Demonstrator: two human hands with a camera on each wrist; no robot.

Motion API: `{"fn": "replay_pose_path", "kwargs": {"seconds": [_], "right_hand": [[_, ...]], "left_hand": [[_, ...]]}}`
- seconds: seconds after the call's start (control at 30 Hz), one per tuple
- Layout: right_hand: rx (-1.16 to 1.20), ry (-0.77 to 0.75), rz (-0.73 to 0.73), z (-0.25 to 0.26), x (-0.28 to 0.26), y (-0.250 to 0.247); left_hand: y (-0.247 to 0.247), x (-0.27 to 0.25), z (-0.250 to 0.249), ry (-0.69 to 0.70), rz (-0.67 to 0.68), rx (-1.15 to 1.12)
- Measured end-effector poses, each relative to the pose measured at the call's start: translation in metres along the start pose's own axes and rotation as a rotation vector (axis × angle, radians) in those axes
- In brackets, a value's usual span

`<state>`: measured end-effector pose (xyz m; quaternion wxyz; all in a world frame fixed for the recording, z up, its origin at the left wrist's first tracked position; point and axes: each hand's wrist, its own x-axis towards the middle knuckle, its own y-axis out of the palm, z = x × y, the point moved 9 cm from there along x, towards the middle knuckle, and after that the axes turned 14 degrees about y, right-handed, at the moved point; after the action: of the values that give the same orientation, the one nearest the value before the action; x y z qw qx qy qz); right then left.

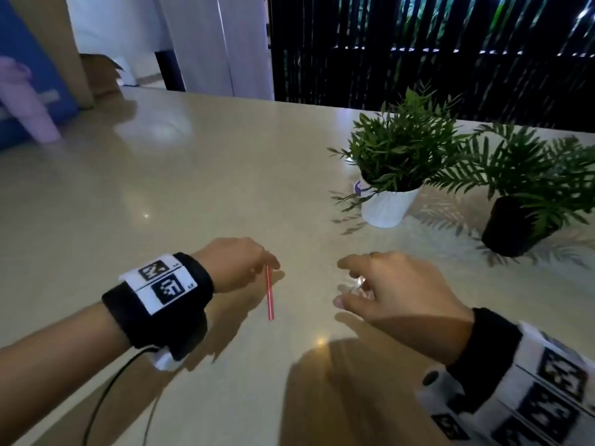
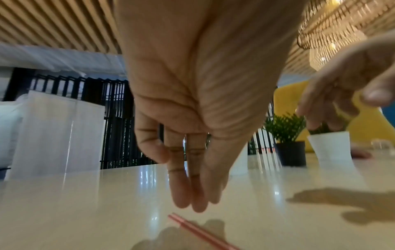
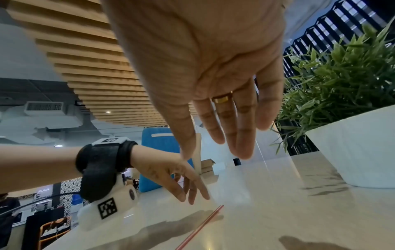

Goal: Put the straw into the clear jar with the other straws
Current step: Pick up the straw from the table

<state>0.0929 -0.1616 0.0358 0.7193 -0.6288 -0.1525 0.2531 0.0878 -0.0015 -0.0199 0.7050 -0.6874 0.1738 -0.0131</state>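
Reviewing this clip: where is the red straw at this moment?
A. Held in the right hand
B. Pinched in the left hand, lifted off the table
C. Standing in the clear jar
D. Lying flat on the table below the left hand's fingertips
D: the red straw lies flat on the table, with the left hand hovering over its end and its fingertips not touching it.

left hand (image 1: 236, 262) over red straw (image 1: 269, 292), right hand (image 1: 399, 289) beside, beige table (image 1: 199, 188)

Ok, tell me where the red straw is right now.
In the head view the straw lies flat on the table, just below the fingertips of the left hand, with the right hand further right.
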Motion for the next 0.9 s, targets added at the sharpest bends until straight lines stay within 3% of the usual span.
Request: {"fn": "replay_pose_path", "kwargs": {"seconds": [0.1, 0.23, 0.47, 0.57, 0.73, 0.9], "right_hand": [[0.023, 0.002, -0.007, -0.003, 0.009, 0.004], [0.028, 0.007, 0.019, -0.004, 0.015, 0.010], [-0.013, -0.001, 0.054, -0.004, 0.026, 0.027], [-0.030, -0.008, 0.022, -0.003, 0.031, 0.034], [0.019, -0.011, 0.051, -0.004, 0.037, 0.043], [0.057, -0.007, 0.028, -0.008, 0.038, 0.042]], "left_hand": [[0.011, 0.009, 0.011, -0.026, 0.103, -0.005], [0.018, 0.018, 0.010, 0.043, 0.167, 0.013], [0.025, 0.030, -0.012, 0.180, 0.040, 0.195], [0.025, 0.033, -0.003, 0.145, 0.054, 0.113], [0.039, 0.032, 0.017, 0.060, 0.187, -0.159], [0.034, 0.028, 0.008, 0.006, 0.257, -0.108]]}}
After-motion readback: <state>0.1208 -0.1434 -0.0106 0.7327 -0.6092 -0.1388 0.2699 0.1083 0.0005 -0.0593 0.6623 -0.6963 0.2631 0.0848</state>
